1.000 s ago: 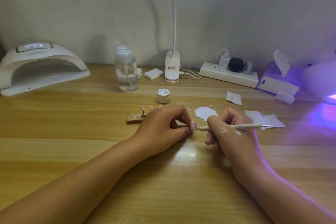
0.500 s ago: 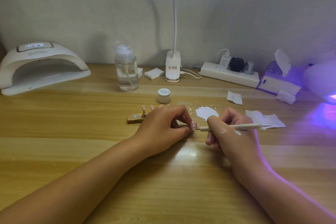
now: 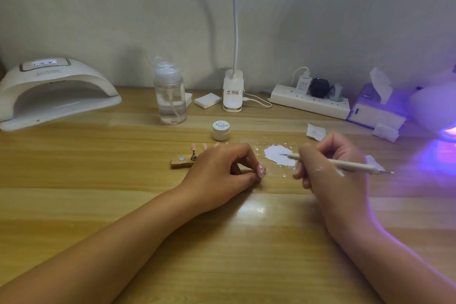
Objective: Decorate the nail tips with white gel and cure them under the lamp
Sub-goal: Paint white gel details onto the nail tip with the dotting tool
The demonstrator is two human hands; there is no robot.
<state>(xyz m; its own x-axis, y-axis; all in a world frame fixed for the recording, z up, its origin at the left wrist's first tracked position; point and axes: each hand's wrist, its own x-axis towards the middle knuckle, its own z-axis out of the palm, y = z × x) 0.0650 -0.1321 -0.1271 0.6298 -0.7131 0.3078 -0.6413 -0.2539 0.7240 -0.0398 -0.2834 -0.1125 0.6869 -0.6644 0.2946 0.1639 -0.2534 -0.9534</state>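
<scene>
From the head camera, a pale wooden table (image 3: 118,207) with a glossy highlight runs back to a plain grey-white wall (image 3: 98,15); violet light spills across the table's right side from a glowing lamp (image 3: 441,116); a white curing lamp (image 3: 56,91) sits at the far left; a pump bottle (image 3: 170,96), a clip light (image 3: 233,92) and a power strip (image 3: 311,103) stand along the back; the left hand (image 3: 219,170) rests on the wood, fingers curled, pinching a pink nail tip (image 3: 261,171) dotted with white; the right hand (image 3: 330,180) grips a dotting pen (image 3: 345,166), its blurred point over a white gel smear (image 3: 278,159) on the table, near the gel pot (image 3: 220,130).
</scene>
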